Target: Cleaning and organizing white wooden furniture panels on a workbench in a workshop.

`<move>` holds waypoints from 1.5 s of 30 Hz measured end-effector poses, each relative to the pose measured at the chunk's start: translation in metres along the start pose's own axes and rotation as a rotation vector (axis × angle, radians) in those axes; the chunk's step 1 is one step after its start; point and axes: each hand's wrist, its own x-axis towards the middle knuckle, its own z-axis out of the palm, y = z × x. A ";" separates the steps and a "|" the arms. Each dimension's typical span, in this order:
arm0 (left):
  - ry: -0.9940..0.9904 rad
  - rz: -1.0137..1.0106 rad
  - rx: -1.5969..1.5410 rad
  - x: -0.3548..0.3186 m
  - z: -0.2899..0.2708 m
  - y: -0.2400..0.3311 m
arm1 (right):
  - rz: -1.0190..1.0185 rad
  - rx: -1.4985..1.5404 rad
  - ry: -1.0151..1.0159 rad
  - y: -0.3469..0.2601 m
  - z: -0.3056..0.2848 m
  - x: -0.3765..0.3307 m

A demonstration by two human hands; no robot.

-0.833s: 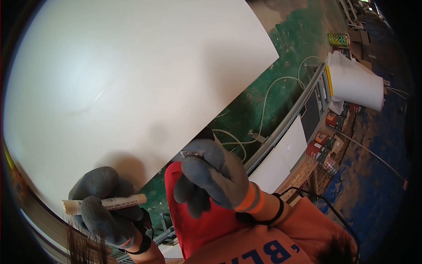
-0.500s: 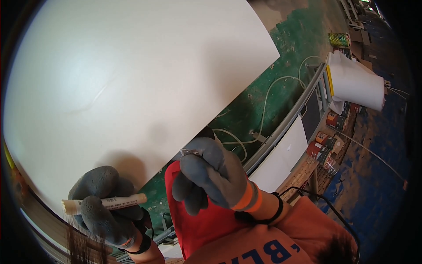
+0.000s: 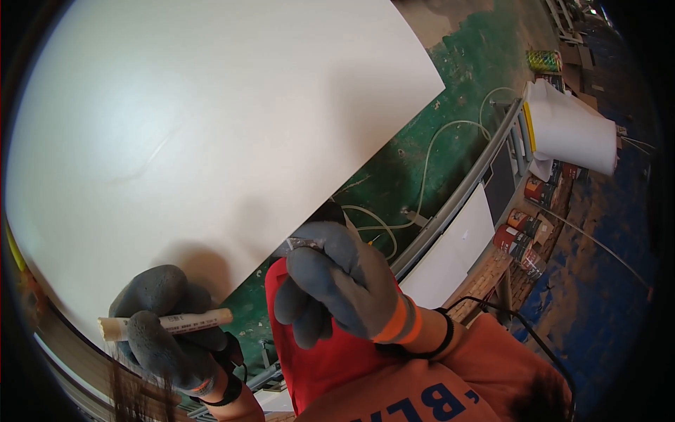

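A large white sheet (image 3: pixel 211 133) fills the upper left of the head view. My left hand (image 3: pixel 165 327), in a grey glove, is closed around a short white cylinder (image 3: pixel 190 321) that lies level at the sheet's lower edge. My right hand (image 3: pixel 344 281), also in a grey glove with an orange cuff, is raised near the sheet's lower right edge and pinches a small metallic piece (image 3: pixel 304 243) between thumb and fingers. Below it lies red cloth (image 3: pixel 316 352), and my orange sleeve (image 3: pixel 436 387) runs to the lower edge.
Green, worn flooring (image 3: pixel 436 126) with pale hoses (image 3: pixel 429 162) lies right of the sheet. A grey metal rail (image 3: pixel 464 190) runs diagonally, with a white panel (image 3: pixel 450 253) beside it. Farther right stand a white bucket (image 3: pixel 569 126), several cans (image 3: pixel 524 225) and a blue floor (image 3: pixel 598 295).
My right hand has shifted slightly down and left with the small piece. The left hand and the cylinder have stayed put.
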 end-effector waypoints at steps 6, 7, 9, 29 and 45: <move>0.049 -0.020 0.030 -0.001 0.003 0.004 | 0.023 0.044 0.077 -0.005 0.007 -0.002; 0.042 -0.030 -0.002 -0.001 0.004 0.004 | 0.012 0.023 0.069 -0.005 0.007 -0.003; 0.018 -0.044 -0.016 0.000 -0.001 0.001 | 0.002 0.003 0.060 -0.006 0.006 -0.003; -0.006 -0.023 0.077 0.000 0.004 0.001 | -0.279 -0.350 0.078 0.005 -0.006 0.001; 0.026 -0.005 0.090 0.000 0.006 -0.001 | -0.596 -0.791 0.140 0.013 -0.011 0.005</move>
